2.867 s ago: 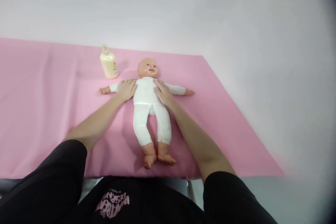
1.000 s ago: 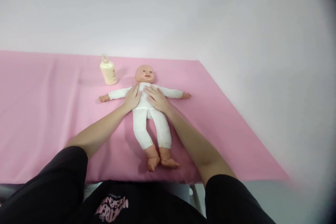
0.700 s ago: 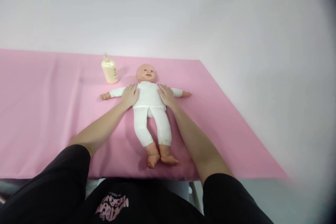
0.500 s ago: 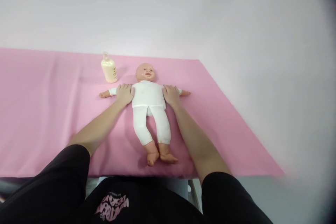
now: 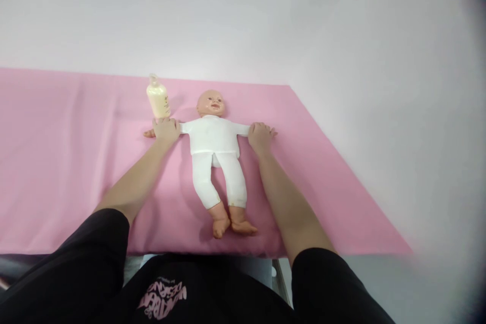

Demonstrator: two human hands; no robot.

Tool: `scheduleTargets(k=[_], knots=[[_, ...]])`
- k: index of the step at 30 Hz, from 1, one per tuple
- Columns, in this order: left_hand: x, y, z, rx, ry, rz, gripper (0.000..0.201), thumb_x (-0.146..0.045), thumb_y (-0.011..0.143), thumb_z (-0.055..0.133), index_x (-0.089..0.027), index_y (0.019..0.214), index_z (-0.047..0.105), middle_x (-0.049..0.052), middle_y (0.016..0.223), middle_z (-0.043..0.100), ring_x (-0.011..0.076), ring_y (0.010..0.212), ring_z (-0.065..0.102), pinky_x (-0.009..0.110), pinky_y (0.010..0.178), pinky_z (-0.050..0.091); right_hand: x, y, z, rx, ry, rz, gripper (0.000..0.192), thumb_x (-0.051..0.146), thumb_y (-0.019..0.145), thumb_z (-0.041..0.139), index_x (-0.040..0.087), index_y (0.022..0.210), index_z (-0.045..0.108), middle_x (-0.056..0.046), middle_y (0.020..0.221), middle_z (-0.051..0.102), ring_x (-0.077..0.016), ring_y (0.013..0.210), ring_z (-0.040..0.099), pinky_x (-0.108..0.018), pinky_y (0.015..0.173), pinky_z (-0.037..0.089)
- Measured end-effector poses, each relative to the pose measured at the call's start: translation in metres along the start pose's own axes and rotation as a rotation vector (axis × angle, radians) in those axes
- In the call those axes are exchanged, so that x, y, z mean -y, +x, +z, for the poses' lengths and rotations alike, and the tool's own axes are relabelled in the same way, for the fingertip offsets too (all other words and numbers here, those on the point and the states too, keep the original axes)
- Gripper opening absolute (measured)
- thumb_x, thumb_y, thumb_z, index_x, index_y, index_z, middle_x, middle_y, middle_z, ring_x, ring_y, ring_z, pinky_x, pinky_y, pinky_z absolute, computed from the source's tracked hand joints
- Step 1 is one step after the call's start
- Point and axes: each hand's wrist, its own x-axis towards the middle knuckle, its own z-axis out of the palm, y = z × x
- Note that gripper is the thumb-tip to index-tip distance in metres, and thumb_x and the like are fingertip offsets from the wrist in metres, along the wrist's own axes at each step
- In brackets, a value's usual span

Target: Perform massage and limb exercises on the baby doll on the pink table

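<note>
A baby doll (image 5: 213, 136) in a white top and trousers lies on its back, head away from me and arms stretched out sideways. My left hand (image 5: 167, 130) is closed over the doll's forearm on the left, near the wrist. Across from it, my right hand (image 5: 260, 136) wraps the other forearm in the same way. Only the doll's small hands poke out beyond my fingers. My thumbs are mostly hidden. Just behind my left hand stands a pale yellow pump bottle (image 5: 159, 101).
A pink cloth (image 5: 72, 162) covers the table, with soft creases on the left. Its right edge slants toward me. Behind it is a plain pale surface (image 5: 243, 20). My black-clothed torso (image 5: 212, 288) is at the near edge.
Both hands have slid outward along the doll's arms, from the upper arms near the shoulders to the forearms near the wrists. The doll's body and the bottle stay in place.
</note>
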Motion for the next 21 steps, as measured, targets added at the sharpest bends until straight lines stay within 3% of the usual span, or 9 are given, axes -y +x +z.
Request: scheduleTargets(k=[7,14,17,21], knots=[[0.026,0.011,-0.012,0.033,0.044,-0.145,0.03,-0.027,0.098,0.041,-0.015,0.091,0.067,0.021,0.11,0.072,0.0418,0.116,0.062,0.066,0.113,0.028,-0.009,0.004,0.004,-0.054,0.064,0.102,0.046,0.029,0.102,0.03,0.01,0.118,0.069,-0.025,0.142,0.056,-0.0383,0.134,0.048,-0.072,0.119,0.018],[0.043,0.015,-0.015,-0.022,-0.059,-0.231,0.025,-0.027,0.098,0.04,-0.019,0.089,0.062,0.02,0.115,0.071,0.0394,0.12,0.06,0.062,0.112,0.032,-0.018,0.01,0.009,-0.042,0.239,0.29,0.054,0.04,0.098,0.046,0.014,0.144,0.052,-0.026,0.167,0.022,-0.0467,0.157,0.015,-0.072,0.12,0.019],[0.049,0.016,-0.016,-0.063,-0.234,-0.339,0.026,-0.028,0.098,0.038,-0.02,0.086,0.059,0.016,0.107,0.071,0.0358,0.113,0.063,0.056,0.106,0.041,-0.024,0.014,0.014,-0.052,0.298,0.303,0.06,0.044,0.095,0.051,0.014,0.147,0.047,-0.026,0.169,0.017,-0.0451,0.159,0.012,-0.067,0.122,0.02],[0.058,0.024,-0.01,-0.204,-0.696,-0.444,0.027,-0.031,0.097,0.033,-0.022,0.088,0.056,0.011,0.105,0.068,0.0272,0.112,0.062,0.043,0.101,0.048,-0.037,0.024,0.023,-0.127,0.335,0.374,0.068,0.04,0.09,0.055,0.014,0.151,0.04,-0.027,0.168,0.019,-0.0429,0.159,0.016,-0.066,0.122,0.024]])
